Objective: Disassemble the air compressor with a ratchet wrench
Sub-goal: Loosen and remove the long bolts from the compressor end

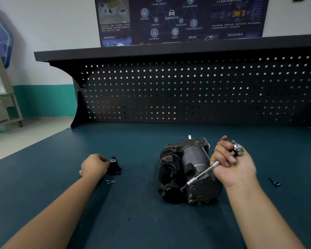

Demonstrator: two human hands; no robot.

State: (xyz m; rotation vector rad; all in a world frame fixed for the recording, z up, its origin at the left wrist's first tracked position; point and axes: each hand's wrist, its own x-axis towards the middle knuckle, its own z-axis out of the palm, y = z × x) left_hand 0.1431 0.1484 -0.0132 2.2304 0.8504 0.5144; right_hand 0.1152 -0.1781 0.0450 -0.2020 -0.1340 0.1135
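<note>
The air compressor [185,173] lies on the bench mat [133,221]; at its right the right hand [233,164] curls its fingers round the ratchet wrench [205,170] slanting across its casing, while well left of it the left hand [94,165] touches a small black part [114,167], fingertips hidden.

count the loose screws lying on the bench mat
2. One screw and a second lie side by side on the mat, just nearer the camera than the small black part the left hand holds, left of the compressor. More could be hidden behind the compressor or hands.
</note>
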